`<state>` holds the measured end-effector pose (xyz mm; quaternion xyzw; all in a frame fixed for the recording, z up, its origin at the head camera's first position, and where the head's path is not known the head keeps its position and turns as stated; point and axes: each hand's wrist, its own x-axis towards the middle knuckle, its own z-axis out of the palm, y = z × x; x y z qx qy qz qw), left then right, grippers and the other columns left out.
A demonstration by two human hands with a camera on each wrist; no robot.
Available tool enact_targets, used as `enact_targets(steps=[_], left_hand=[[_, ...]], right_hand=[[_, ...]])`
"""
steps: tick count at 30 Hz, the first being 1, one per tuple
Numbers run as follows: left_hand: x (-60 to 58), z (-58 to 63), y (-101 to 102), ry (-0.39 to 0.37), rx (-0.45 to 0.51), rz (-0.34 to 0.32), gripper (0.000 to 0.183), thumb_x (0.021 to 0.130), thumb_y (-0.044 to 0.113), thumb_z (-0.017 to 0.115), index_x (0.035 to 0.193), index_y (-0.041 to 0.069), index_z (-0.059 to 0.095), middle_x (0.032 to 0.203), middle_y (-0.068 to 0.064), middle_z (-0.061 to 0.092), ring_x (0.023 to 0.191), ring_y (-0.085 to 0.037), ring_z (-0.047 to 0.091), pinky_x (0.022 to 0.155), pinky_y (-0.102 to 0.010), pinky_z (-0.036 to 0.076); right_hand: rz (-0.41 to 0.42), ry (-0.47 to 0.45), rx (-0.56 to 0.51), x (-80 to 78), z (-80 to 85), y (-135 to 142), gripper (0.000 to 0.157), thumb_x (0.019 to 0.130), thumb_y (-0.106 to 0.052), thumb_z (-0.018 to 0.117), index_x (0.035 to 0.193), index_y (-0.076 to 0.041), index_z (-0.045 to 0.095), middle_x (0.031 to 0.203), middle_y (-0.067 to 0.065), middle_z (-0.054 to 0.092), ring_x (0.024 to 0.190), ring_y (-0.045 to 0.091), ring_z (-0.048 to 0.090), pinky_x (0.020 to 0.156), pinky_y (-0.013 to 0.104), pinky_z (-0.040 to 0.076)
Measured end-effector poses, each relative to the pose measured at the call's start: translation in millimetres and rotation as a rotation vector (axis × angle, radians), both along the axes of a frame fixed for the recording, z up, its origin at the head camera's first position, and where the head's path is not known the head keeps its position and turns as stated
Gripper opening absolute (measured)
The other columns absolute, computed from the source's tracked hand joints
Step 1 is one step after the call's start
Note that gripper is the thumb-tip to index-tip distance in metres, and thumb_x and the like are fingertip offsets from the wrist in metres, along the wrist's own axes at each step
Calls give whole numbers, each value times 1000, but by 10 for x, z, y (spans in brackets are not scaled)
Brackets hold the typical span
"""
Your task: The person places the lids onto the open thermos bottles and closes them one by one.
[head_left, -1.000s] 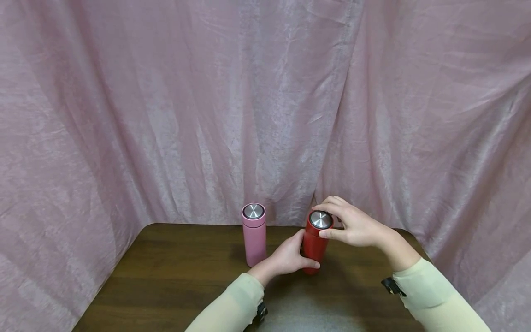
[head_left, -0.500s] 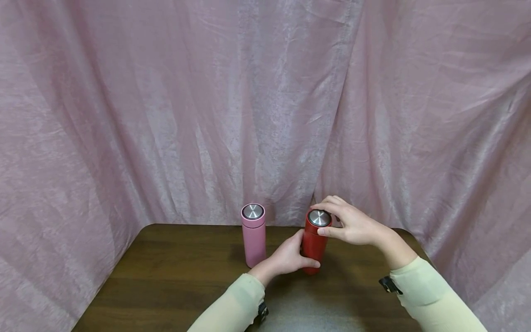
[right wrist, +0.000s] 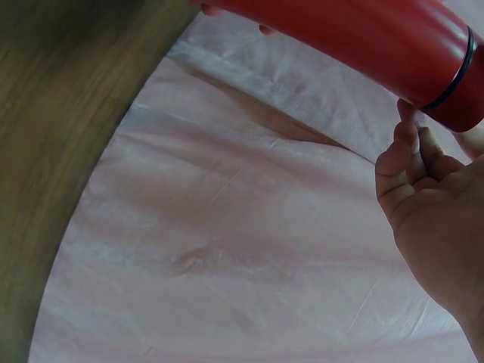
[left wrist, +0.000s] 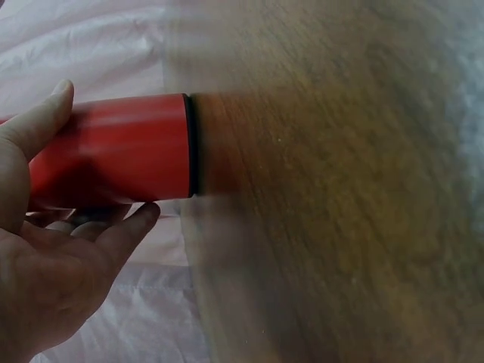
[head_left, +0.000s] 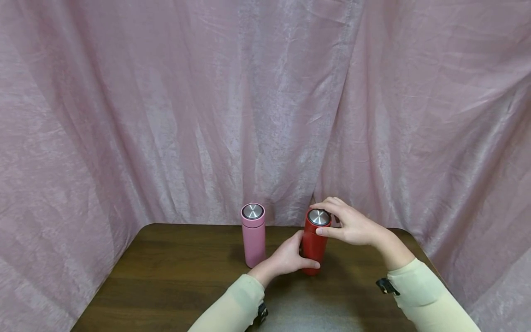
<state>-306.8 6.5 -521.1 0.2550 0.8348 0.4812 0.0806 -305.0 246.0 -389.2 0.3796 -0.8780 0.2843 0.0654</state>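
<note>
A red thermos flask stands on the table right of centre, leaning very slightly. My left hand grips its body low down, thumb across the front. Around the lid, which has a brushed steel top, curl the thumb and fingers of my right hand. In the left wrist view the flask's black base ring shows at the tabletop, with the thumb and fingers on either side of the body. The right wrist view shows a dark seam ring between lid and body, right-hand fingertips close beneath it.
A pink thermos flask of the same shape stands upright to the left, just behind my left wrist. The dark wooden table ends at a back edge near both flasks. Pink curtains hang behind and at the sides.
My right hand and the top of the red thermos flask have shifted slightly left, so the flask leans less. My left hand keeps its grip in nearly the same place.
</note>
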Motion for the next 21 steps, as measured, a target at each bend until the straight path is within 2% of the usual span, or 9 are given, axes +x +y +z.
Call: enact_targets(steps=[6, 10, 15, 18, 21], left_hand=[[60, 10, -20, 25, -58, 22, 99, 81, 36, 103, 160, 9, 49, 139, 2, 69, 124, -13, 67, 110, -39, 56], [136, 34, -34, 81, -144, 25, 110, 81, 37, 102, 167, 6, 42, 153, -5, 63, 137, -19, 63, 116, -43, 53], [252, 45, -90, 145, -298, 51, 118, 82, 47, 100, 172, 5, 34, 163, -12, 55, 144, -25, 60, 114, -48, 55], [316, 43, -159, 162, -343, 65, 120, 82, 50, 99, 172, 4, 34, 166, -15, 53, 147, -29, 59, 114, -51, 56], [389, 47, -236, 191, -377, 72, 121, 81, 51, 100, 172, 5, 36, 167, -15, 53, 149, -31, 57, 113, -54, 56]], right_hand=[[-24, -13, -14, 13, -61, 8, 67, 99, -40, 86, 157, -18, 60, 134, -5, 62, 119, 15, 56, 92, 46, 60], [-51, -17, -19, 25, -110, 24, 76, 99, -41, 86, 164, -19, 53, 140, -3, 62, 127, 17, 56, 103, 53, 56], [-88, -34, -40, 58, -203, 37, 81, 98, -42, 86, 167, -19, 48, 150, 3, 60, 137, 25, 53, 109, 59, 52], [-119, -48, -57, 98, -267, 38, 90, 98, -44, 86, 171, -17, 41, 158, 9, 55, 142, 31, 50, 113, 63, 49], [-155, -55, -74, 154, -328, 46, 99, 98, -46, 86, 175, -17, 32, 162, 10, 52, 139, 30, 54, 115, 64, 48]])
